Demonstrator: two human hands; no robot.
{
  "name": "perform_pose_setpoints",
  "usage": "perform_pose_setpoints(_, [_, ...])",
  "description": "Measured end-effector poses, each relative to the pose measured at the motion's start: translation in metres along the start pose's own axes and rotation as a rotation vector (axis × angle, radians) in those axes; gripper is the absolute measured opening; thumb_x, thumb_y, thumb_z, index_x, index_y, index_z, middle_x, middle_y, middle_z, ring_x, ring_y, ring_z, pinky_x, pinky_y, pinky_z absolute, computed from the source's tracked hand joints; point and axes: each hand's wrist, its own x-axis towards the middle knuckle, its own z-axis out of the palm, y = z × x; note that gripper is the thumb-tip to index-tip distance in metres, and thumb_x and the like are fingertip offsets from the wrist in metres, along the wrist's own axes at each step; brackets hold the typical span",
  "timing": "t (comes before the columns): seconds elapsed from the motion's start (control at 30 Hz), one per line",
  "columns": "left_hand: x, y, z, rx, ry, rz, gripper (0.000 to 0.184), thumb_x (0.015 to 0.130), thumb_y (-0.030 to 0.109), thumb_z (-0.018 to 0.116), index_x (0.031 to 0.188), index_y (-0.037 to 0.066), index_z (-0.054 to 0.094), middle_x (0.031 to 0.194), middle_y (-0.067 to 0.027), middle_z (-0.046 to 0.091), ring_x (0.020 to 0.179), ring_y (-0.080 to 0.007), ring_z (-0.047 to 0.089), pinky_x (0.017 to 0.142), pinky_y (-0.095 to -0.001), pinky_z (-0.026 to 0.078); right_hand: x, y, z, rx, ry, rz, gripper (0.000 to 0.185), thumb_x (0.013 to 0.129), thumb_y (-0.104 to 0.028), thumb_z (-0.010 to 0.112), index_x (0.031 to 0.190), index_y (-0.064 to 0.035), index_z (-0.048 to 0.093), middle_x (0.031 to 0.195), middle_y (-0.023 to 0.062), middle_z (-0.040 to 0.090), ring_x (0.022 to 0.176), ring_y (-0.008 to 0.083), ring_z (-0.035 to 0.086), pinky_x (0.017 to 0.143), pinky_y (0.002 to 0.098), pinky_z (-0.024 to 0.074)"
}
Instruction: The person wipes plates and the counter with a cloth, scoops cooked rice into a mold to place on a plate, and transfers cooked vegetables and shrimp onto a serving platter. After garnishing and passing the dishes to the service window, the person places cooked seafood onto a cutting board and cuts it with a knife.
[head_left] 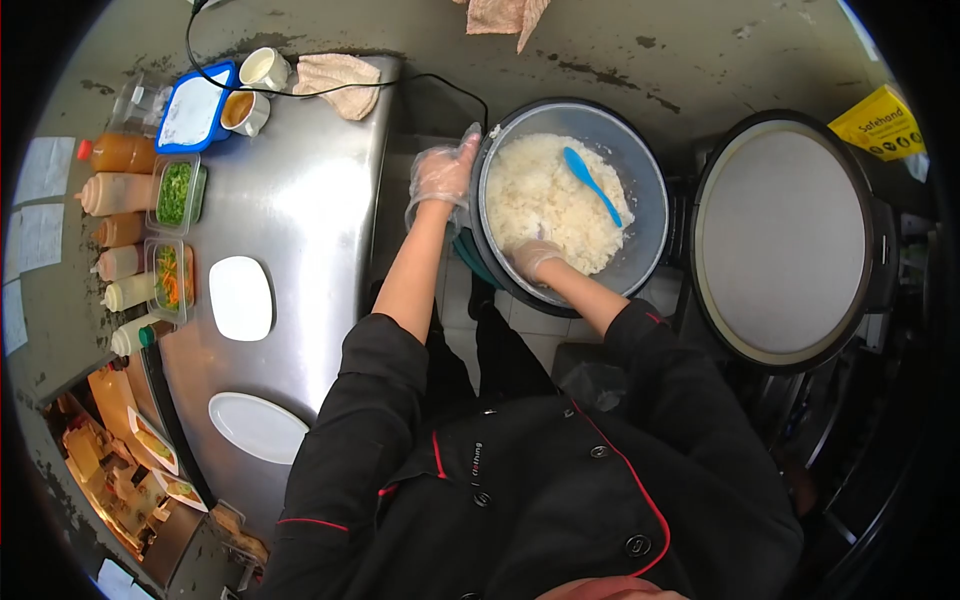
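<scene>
A large round rice cooker (652, 190) stands uncovered in front of me, with white cooked rice (530, 185) in its grey pot. My left hand (445, 172), in a clear plastic glove, grips the cooker's left rim. Inside the pot, my gloved right hand (537, 260) has its fingers sunk in the near side of the rice, so the fingertips are hidden. A blue rice paddle (592, 185) lies on the rice, farther back than my right hand.
The cooker's lid (785, 240) stands hinged back on the right. A steel counter (320, 200) on the left bears a square plate (241, 298), an oval plate (258, 427), chopped greens (175, 193), shredded carrot (170, 278), sauce bottles (105, 193), cups (246, 112) and a cloth (338, 84).
</scene>
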Motion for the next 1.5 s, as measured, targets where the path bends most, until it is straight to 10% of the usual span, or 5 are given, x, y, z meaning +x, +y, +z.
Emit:
perform_pose_setpoints(0.4, [-0.002, 0.003, -0.003, -0.010, -0.028, -0.003, 0.068, 0.080, 0.063, 0.048, 0.080, -0.002, 0.067, 0.082, -0.0252, 0.063, 0.082, -0.0396, 0.060, 0.076, -0.0440, 0.044, -0.026, 0.054, -0.005, 0.036, 0.508, 0.140, 0.032, 0.079, -0.031, 0.057, 0.082, -0.0005, 0.067, 0.082, 0.0195, 0.065, 0.081, 0.0310, 0.064, 0.073, 0.0393, 0.0504])
perform_pose_setpoints(0.7, [-0.001, 0.005, -0.005, -0.005, -0.039, -0.009, 0.070, 0.080, 0.063, 0.048, 0.085, -0.004, 0.067, 0.089, -0.0267, 0.062, 0.089, -0.0400, 0.060, 0.081, -0.0448, 0.044, -0.007, 0.034, -0.004, 1.126, -0.132, 0.253, 0.015, 0.076, -0.020, 0.068, 0.076, -0.0050, 0.065, 0.059, 0.0019, 0.057, 0.051, 0.0076, 0.051, 0.037, 0.0245, 0.0346])
perform_pose_setpoints(0.8, [0.001, 0.002, -0.002, 0.009, -0.028, 0.006, 0.070, 0.080, 0.064, 0.047, 0.081, -0.003, 0.066, 0.082, -0.0255, 0.062, 0.080, -0.0399, 0.060, 0.075, -0.0451, 0.044, 0.045, 0.057, 0.045, 1.449, -0.239, 0.207, 0.018, 0.077, -0.023, 0.066, 0.084, -0.0068, 0.068, 0.070, 0.0054, 0.064, 0.056, 0.0131, 0.056, 0.044, 0.0272, 0.0416])
perform_pose_setpoints(0.93, [0.002, 0.002, 0.000, 0.012, -0.022, 0.009, 0.070, 0.081, 0.064, 0.047, 0.080, -0.003, 0.066, 0.081, -0.0255, 0.062, 0.080, -0.0399, 0.060, 0.075, -0.0450, 0.044, 0.057, 0.050, 0.065, 0.046, 0.616, -0.237, 0.028, 0.077, -0.031, 0.061, 0.090, -0.0062, 0.068, 0.082, 0.0092, 0.066, 0.067, 0.0193, 0.060, 0.060, 0.0314, 0.0475])
perform_pose_setpoints(1.5, [-0.003, 0.007, -0.005, -0.007, -0.046, 0.000, 0.069, 0.081, 0.063, 0.046, 0.086, -0.002, 0.067, 0.088, -0.0260, 0.063, 0.087, -0.0399, 0.059, 0.080, -0.0437, 0.044, -0.072, 0.093, -0.069, 1.109, 0.220, 0.342, 0.027, 0.079, -0.026, 0.065, 0.085, 0.0003, 0.068, 0.079, 0.0103, 0.064, 0.062, 0.0208, 0.061, 0.059, 0.0337, 0.0524])
